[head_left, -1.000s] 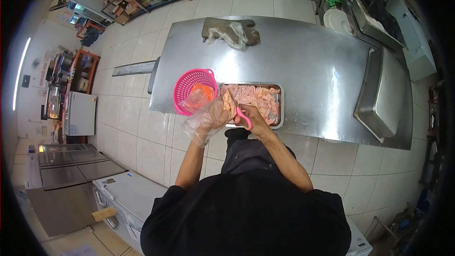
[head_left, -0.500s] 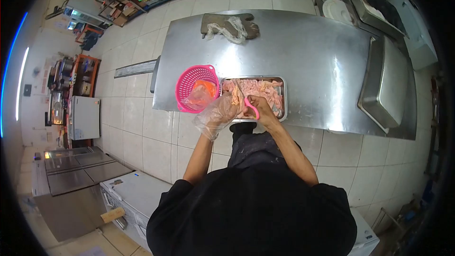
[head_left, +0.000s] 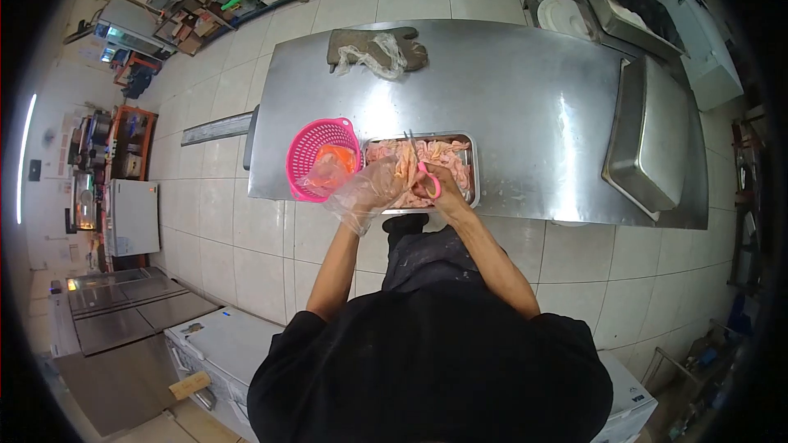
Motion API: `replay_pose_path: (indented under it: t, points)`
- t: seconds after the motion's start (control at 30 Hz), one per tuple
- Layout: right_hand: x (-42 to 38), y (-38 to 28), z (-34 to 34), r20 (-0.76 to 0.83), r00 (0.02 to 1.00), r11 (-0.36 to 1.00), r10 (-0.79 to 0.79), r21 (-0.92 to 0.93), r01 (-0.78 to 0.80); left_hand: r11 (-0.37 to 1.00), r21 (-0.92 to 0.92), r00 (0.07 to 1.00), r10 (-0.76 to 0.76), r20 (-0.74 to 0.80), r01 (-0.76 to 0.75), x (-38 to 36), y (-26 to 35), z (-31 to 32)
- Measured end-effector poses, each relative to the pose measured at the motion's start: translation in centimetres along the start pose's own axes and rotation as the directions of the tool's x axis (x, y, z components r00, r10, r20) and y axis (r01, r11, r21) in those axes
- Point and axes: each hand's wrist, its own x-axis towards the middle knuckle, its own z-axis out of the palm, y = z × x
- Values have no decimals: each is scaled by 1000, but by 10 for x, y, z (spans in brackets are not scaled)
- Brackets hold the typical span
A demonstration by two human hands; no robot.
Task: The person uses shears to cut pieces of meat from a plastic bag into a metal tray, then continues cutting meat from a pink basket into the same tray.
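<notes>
My left hand, in a loose clear plastic glove, is closed on a piece of raw, pale meat that looks like chicken skin. My right hand is bare and grips a pair of scissors by the pink handles. Their metal blades point away from me, beside the held piece. Both hands are over a metal tray with more pink, raw pieces in it. Left of the tray stands a pink plastic basket, holding an orange item and clear plastic.
The steel table carries a brown oven mitt with crumpled plastic on it near the far edge. A large metal pan stands at its right end. Behind me on the left is a white chest freezer.
The whole view has shifted slightly. My right hand has turned the scissors, and their blades now show pointing away from me. My left hand keeps hold of the meat.
</notes>
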Motion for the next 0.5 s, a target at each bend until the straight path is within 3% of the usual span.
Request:
replay_pose_path:
  t: [0.03,0.07,0.1,0.13,0.2,0.23,0.27,0.33,0.37,0.43,0.47,0.5]
  points:
    - [0,-1,0,-24,1000,1000,3,24,-2,926,-377,999,-38,1,35,-3,-3,5]
    - [0,0,-5,-7,999,999,39,-3,-39,801,-594,997,-68,25,69,-4,-6,8]
    - [1,0,-11,8,997,997,73,-28,-73,626,-774,994,-98,48,99,-5,-2,11]
    - [1,1,-15,20,994,993,109,-53,-108,528,-839,989,-124,81,134,-6,3,14]
    - [-1,6,-15,2,998,997,58,-45,-57,771,-631,996,-69,60,91,-6,6,17]
    - [-2,8,-13,-18,999,998,49,-24,-50,969,-248,999,27,40,-16,-4,3,15]
    - [-1,9,-14,-37,999,999,38,-5,-38,998,-35,998,61,-10,-61,-1,-31,11]
    - [5,16,-25,-15,997,997,72,14,-72,912,403,986,128,-110,-73,5,-99,4]
    - [7,18,-29,1,998,998,67,14,-67,910,402,981,157,-110,-100,6,-100,3]
    - [6,10,-25,-18,997,995,80,-60,-81,835,547,998,69,5,-60,4,-60,11]
    - [12,7,-29,-147,989,1000,-4,-30,-1,786,615,998,25,62,-58,4,-40,16]
    - [24,3,-36,-277,957,996,-84,-10,84,654,752,979,-91,181,-78,3,-13,21]
